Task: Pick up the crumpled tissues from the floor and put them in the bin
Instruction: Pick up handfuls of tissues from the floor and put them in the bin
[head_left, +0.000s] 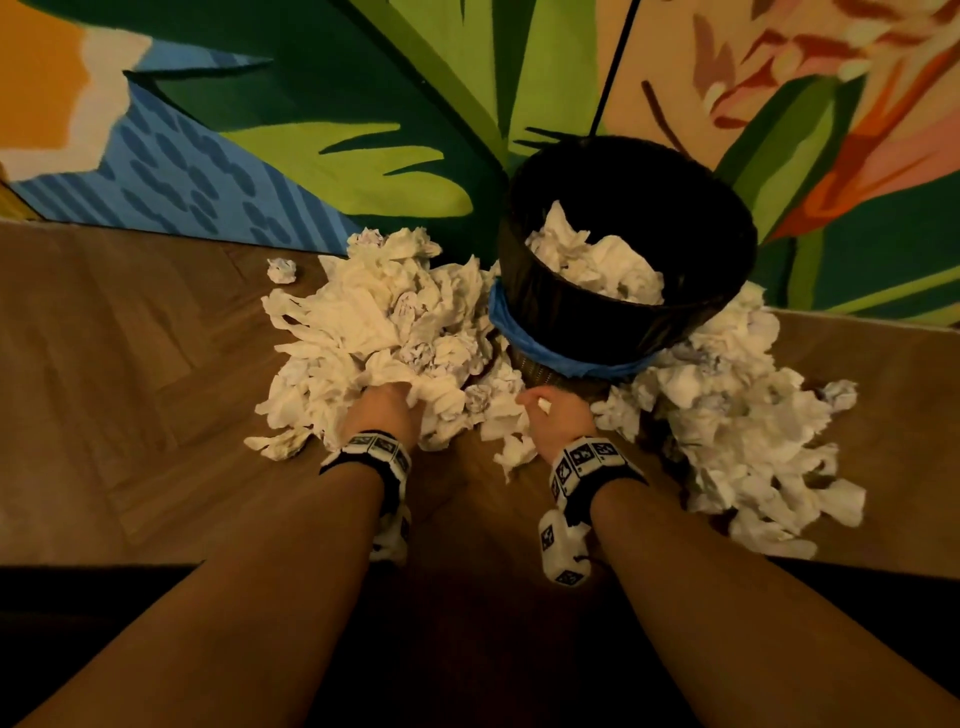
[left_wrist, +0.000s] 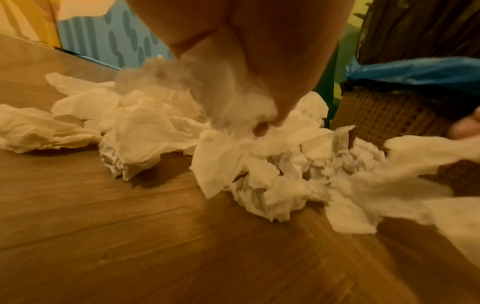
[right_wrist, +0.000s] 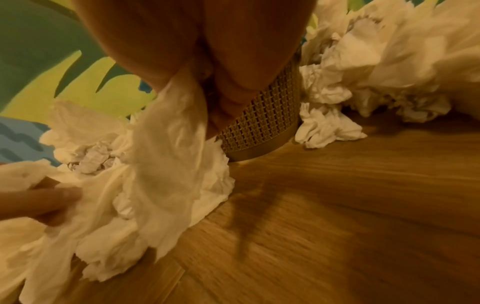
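A woven bin lined with a black bag and a blue band stands against the wall, partly filled with white tissues. Crumpled white tissues lie in a big heap left of the bin and another heap to its right. My left hand is dug into the near edge of the left heap, fingers curled round a wad of tissues. My right hand is low in front of the bin's base and pinches a long tissue that hangs down.
The floor is brown wood planks. A painted wall with green leaves rises right behind the bin and heaps. One stray tissue ball lies apart at the left by the wall. A black cord runs up the wall.
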